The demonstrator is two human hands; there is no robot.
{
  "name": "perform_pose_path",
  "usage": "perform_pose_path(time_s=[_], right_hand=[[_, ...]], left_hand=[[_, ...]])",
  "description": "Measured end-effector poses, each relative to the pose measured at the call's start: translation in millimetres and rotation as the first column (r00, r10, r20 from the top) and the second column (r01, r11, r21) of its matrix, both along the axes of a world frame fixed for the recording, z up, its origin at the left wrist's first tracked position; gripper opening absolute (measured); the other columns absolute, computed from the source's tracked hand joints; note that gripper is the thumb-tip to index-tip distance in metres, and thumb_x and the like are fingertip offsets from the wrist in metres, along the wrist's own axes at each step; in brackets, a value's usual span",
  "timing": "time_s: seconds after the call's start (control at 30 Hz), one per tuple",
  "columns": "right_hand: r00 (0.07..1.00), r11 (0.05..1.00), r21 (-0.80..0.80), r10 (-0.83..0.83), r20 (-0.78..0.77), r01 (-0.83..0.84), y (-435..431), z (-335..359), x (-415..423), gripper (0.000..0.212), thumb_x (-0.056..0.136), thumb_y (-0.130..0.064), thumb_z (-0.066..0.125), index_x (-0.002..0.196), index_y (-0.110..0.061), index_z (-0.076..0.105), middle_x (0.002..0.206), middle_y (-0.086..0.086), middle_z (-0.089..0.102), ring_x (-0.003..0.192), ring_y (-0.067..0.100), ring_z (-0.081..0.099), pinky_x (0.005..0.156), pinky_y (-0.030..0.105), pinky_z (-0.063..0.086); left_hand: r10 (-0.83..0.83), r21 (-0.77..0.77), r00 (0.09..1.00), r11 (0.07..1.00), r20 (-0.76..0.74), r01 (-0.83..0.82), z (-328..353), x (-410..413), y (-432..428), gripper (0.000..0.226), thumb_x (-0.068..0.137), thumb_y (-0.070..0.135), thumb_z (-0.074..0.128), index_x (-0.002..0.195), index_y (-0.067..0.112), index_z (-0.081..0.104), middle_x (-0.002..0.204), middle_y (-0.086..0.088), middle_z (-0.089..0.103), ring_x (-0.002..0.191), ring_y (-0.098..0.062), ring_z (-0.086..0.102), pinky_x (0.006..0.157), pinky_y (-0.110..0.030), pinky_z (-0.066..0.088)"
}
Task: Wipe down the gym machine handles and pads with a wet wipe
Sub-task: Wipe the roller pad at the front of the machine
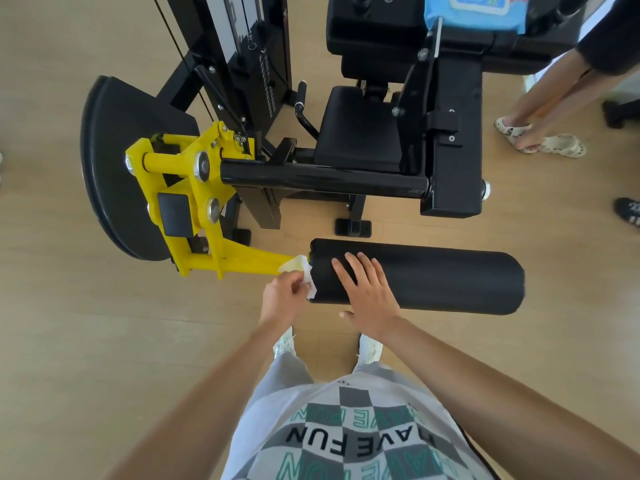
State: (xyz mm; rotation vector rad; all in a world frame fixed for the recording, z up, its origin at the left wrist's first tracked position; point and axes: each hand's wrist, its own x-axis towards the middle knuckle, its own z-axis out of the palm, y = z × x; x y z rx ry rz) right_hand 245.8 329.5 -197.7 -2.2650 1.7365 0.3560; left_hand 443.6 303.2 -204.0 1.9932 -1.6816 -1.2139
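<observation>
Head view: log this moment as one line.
left hand: pinches wet wipe at roller pad end | right hand: flat on roller pad

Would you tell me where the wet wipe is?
In the head view, the wet wipe is pinched in the left hand against the left end of the roller pad, beside the yellow arm.

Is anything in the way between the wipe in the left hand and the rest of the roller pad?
Yes: the right hand lies flat on the roller pad, just right of the wipe that the left hand pinches at the pad's left end.
</observation>
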Motion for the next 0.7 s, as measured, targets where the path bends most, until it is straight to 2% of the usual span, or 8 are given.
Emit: perform_pose_path(time_s=[0.1,0.2,0.3,0.4,0.5,0.57,0.63,0.7], right_hand=[[0.999,1.0,0.001,-0.01,0.034,0.01,-7.6,0.7,-2.5,0.117,0.084,-0.05,0.077,0.163,-0.021,-0.005,0.168,0.013,0.01,0.156,0.036,0.008,0.126,0.05,-0.002],[0.997,1.0,0.012,-0.021,0.079,0.02,-25.6,3.0,-5.8,0.114,0.08,-0.048,0.081,0.163,-0.022,0.006,0.165,0.011,0.021,0.154,0.034,0.016,0.127,0.05,0.004],[0.994,0.994,0.106,-0.037,0.101,0.026,-46.8,9.2,-9.2,0.114,0.076,-0.053,0.082,0.162,-0.025,0.012,0.163,0.006,0.021,0.152,0.031,0.018,0.126,0.056,0.009],[0.996,0.998,0.047,-0.04,0.076,0.036,-46.3,16.2,-6.5,0.108,0.073,-0.05,0.085,0.158,-0.021,0.025,0.157,0.007,0.028,0.144,0.033,0.029,0.121,0.056,0.022],[0.996,0.998,-0.06,-0.016,0.083,0.021,-19.9,8.3,4.0,0.096,0.072,-0.04,0.088,0.151,-0.018,0.039,0.147,0.008,0.043,0.133,0.032,0.043,0.113,0.05,0.037],[0.996,0.996,-0.081,-0.029,0.087,0.036,-6.3,-1.0,6.8,0.099,0.074,-0.04,0.087,0.155,-0.016,0.036,0.154,0.01,0.041,0.142,0.034,0.039,0.119,0.051,0.032],[0.996,0.998,-0.055,-0.033,0.087,0.038,-0.1,-5.3,7.5,0.106,0.08,-0.042,0.082,0.162,-0.015,0.02,0.165,0.01,0.028,0.153,0.036,0.024,0.126,0.051,0.016],[0.997,0.999,-0.031,-0.031,0.077,0.033,-2.1,-4.7,6.4,0.109,0.083,-0.044,0.079,0.164,-0.016,0.01,0.168,0.01,0.02,0.156,0.035,0.015,0.126,0.049,0.005]], left_hand=[[-0.033,0.031,0.999,0.999,0.037,0.031,-6.1,6.1,9.2,0.049,0.093,0.013,0.067,0.057,0.024,0.036,0.058,0.002,0.043,0.062,-0.024,0.041,0.056,-0.032,0.031],[-0.034,0.086,0.998,0.996,0.059,0.029,-11.9,11.0,16.2,0.047,0.091,0.014,0.067,0.056,0.022,0.039,0.06,-0.002,0.047,0.064,-0.026,0.041,0.054,-0.03,0.031],[0.008,0.093,0.997,0.996,0.071,-0.015,-11.6,13.6,17.1,0.048,0.091,0.018,0.07,0.054,0.022,0.039,0.056,0.002,0.043,0.06,-0.021,0.038,0.053,-0.028,0.03],[0.145,0.051,0.989,0.988,0.032,-0.146,-10.1,14.8,8.3,0.042,0.093,0.026,0.071,0.06,0.018,0.046,0.058,0.001,0.048,0.061,-0.022,0.041,0.055,-0.03,0.031],[0.196,-0.038,0.98,0.98,0.021,-0.195,-7.6,12.9,-3.5,0.029,0.092,0.031,0.074,0.069,0.019,0.058,0.076,-0.002,0.061,0.069,-0.021,0.053,0.058,-0.029,0.034],[0.188,-0.06,0.982,0.98,-0.034,-0.19,-2.8,6.4,-12.4,0.014,0.091,0.027,0.076,0.085,0.016,0.069,0.087,0.0,0.067,0.077,-0.018,0.061,0.064,-0.024,0.041],[0.154,-0.052,0.983,0.986,-0.101,-0.16,3.3,0.2,-13.9,0.007,0.092,0.022,0.074,0.098,0.019,0.072,0.086,0.005,0.072,0.076,-0.012,0.064,0.065,-0.012,0.043],[0.107,-0.062,0.987,0.991,-0.122,-0.115,3.0,-4.8,-12.6,0.008,0.094,0.02,0.072,0.093,0.026,0.068,0.075,0.009,0.067,0.066,-0.008,0.058,0.06,-0.016,0.042]])
